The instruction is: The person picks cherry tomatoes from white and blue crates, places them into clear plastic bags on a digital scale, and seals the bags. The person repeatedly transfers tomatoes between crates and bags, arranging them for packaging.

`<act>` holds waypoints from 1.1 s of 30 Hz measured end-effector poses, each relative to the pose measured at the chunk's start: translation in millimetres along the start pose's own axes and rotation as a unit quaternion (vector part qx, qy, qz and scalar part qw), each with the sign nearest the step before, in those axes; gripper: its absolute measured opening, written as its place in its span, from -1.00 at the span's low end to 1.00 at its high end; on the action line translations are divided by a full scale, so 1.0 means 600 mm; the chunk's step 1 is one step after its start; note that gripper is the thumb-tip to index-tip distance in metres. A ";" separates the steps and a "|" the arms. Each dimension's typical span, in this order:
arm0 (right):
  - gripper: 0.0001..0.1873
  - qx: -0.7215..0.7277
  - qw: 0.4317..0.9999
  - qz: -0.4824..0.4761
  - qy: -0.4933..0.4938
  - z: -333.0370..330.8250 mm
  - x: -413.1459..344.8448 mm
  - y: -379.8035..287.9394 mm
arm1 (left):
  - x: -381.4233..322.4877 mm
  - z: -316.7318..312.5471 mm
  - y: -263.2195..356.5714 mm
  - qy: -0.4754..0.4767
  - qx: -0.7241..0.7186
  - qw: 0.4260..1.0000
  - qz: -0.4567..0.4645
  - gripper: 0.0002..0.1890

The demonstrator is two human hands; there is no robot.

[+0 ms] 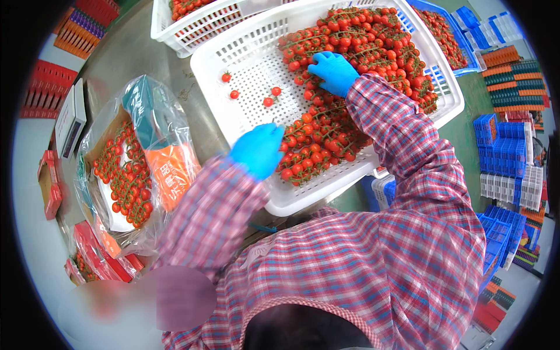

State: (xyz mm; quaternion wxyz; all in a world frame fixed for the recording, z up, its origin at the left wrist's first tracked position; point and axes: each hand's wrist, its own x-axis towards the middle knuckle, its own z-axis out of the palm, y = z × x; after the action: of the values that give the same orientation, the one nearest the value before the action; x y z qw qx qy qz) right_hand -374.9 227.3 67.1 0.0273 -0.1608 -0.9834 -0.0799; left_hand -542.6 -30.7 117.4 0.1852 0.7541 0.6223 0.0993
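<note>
A white perforated plastic crate [251, 59] tilts across the bench before me. Vine cherry tomatoes [363, 48] are heaped along its right and lower sides, with several loose ones on its bare floor. My right hand [334, 74], in a blue glove, is over the heap's left edge, fingers bent and thumb apart, nothing visibly held. My left hand [258, 151], also blue-gloved and blurred, is at the lower heap's left end; its fingertips are partly hidden. Left of it stands an open carton [168, 175] with a clear plastic liner, holding vine tomatoes [131, 192] on white paper.
A second white crate [205, 33] with tomatoes adjoins the far side. Beyond the right rim is a blue crate [471, 65] of tomatoes. A scale-like device [72, 120] and red packaging [98, 251] flank the carton on the metal bench [170, 74]. Stacked blue crates [503, 155] stand right.
</note>
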 end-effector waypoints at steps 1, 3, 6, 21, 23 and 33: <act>-0.70 0.028 0.999 -0.041 0.020 -0.006 0.000 0.012 | 0.041 0.033 0.012 -0.040 0.011 0.998 -0.047 -0.47; -0.52 0.204 0.974 0.009 -0.097 -0.021 0.003 0.033 | 0.100 0.080 0.021 -0.125 0.038 0.985 -0.114 -0.40; -0.64 0.563 0.818 0.084 -0.085 -0.063 -0.022 0.062 | 0.138 0.096 0.021 -0.238 0.037 0.959 -0.149 -0.25; -0.33 0.982 0.127 0.114 -0.077 -0.196 -0.076 -0.159 | -0.207 -0.099 0.004 0.050 -0.773 0.626 -0.095 -0.37; -0.38 0.984 0.144 0.059 -0.087 -0.199 -0.071 -0.186 | -0.301 -0.139 -0.037 0.192 -0.613 0.749 -0.162 -0.37; -0.36 0.963 0.230 0.060 -0.130 -0.241 0.018 -0.322 | -0.441 -0.157 -0.418 0.308 -0.100 0.817 -0.477 -0.23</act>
State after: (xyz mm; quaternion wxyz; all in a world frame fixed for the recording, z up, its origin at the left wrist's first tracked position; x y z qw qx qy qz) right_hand -443.0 25.6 181.8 0.0376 -0.0800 -0.2966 0.9509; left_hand -858.7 -234.5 123.4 0.0821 0.2697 0.9155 0.2871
